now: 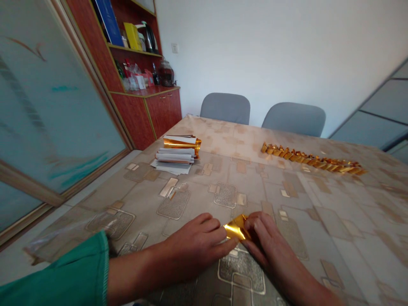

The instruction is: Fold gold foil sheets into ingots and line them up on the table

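Observation:
Between my two hands, low over the table, is a piece of shiny gold foil paper (236,228), partly folded. My left hand (205,238) grips its left edge, fingers curled and the index stretched along the lower side. At the right end, my right hand (263,236) pinches the foil between thumb and fingers, covering that corner. Farther back on the left lies a stack of foil sheets (177,154), white backs showing with some gold. A long row of folded gold foil pieces (314,159) runs across the far right.
A patterned tablecloth (197,199) covers the table. Two grey chairs (225,107) stand at its far side against the white wall. To the left are a red-brown cabinet (162,110) with bottles and a jar, and a frosted sliding door (63,106).

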`<state>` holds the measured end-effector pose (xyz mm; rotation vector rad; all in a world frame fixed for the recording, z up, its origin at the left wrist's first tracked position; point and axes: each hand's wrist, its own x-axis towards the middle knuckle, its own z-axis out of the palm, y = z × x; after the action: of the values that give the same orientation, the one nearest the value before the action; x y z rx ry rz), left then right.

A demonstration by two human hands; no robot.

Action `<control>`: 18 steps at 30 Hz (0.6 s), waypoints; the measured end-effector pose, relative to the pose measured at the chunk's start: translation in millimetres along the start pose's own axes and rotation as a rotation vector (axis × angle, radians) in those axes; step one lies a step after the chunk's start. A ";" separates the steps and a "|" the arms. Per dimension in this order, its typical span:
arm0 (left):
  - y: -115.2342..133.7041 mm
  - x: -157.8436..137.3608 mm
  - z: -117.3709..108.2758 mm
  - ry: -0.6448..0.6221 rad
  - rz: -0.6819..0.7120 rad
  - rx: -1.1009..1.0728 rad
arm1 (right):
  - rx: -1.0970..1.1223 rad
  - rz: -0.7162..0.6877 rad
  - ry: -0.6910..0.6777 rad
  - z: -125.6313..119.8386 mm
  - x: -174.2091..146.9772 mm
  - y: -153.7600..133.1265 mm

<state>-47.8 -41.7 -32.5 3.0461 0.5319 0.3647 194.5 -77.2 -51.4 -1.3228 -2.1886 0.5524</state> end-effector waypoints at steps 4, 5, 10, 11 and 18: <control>1.0 -2.3 1.8 0.000 -0.036 0.018 | -0.008 -0.022 -0.034 -4.3 2.2 -0.5; 1.2 -3.9 2.5 0.008 -0.056 0.016 | -0.008 -0.022 -0.038 -5.3 2.7 -0.4; 3.9 -12.5 5.0 0.076 -0.171 -0.048 | -0.038 -0.037 -0.054 -7.8 4.3 1.0; 4.6 -12.9 4.8 0.090 -0.186 -0.052 | -0.046 -0.039 -0.056 -8.3 4.7 1.1; 7.4 7.8 0.9 0.085 -0.271 -0.041 | -0.040 -0.055 -0.046 -15.4 11.8 1.1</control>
<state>-37.9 -46.0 -31.1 2.8758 0.9157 0.4856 200.2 -65.0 -37.4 -1.2779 -2.2779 0.5253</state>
